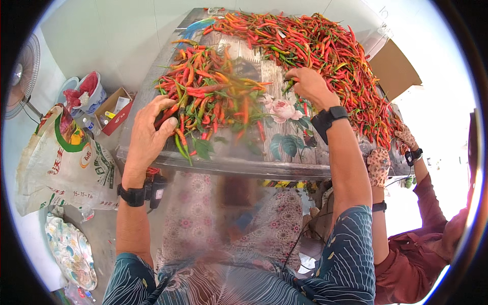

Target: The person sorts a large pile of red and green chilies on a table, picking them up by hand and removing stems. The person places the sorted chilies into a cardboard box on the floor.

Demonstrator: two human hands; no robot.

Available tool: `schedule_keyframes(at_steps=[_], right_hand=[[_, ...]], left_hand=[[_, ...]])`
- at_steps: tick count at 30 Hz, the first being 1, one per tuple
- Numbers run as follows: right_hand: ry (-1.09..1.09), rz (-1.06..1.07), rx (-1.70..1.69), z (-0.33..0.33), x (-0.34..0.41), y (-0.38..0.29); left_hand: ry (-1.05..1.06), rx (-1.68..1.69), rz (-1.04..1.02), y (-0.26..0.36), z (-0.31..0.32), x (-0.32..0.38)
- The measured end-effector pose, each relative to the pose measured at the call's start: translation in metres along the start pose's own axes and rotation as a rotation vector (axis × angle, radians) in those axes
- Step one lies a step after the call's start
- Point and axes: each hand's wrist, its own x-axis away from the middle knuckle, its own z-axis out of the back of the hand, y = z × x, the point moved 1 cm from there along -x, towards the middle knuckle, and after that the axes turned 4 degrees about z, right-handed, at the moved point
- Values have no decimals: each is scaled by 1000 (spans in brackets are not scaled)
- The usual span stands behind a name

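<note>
My left hand (pixel 146 127) is at the near left edge of a loose pile of chili peppers (pixel 198 80), mostly red with some green and leaves. A dark red chili pepper (pixel 167 113) lies between its thumb and fingers. My right hand (pixel 310 87) is over the table between this pile and a larger heap of red chili peppers (pixel 320 42). Its fingertips pinch a small, partly green chili pepper (pixel 288 86), mostly hidden by the fingers. A blurred patch covers the right side of the smaller pile.
The table (pixel 282 167) has a flower-printed top. At the right, a co-worker's gloved hands (pixel 378 162) are at the heap's near end. A printed woven sack (pixel 80 171), a red-sided box (pixel 114 114), buckets (pixel 91 95) and a fan (pixel 23 76) stand left. A cardboard box (pixel 394 70) is at right.
</note>
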Motion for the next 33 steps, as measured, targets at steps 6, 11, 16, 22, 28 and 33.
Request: schedule_keyframes(at_steps=[6,11,16,22,28,33], right_hand=[[-88,-118,-387,23,4,-18],[0,-393,-488,41,13,-5],[-45,-11,-144,10,10,-8],[-60,-250,-555,19,10,-36],[39,-397,-1174,33,16,-24],[42,-439,-1463,32,21,-26]], left_hand=[[15,-14,-6,-5,2,2],[4,27,15,4,1,0],[-3,18,-10,-3,0,-1],[2,0,6,-6,2,3],[-14,44,32,-3,0,1],[11,56,-27,-4,-1,0]])
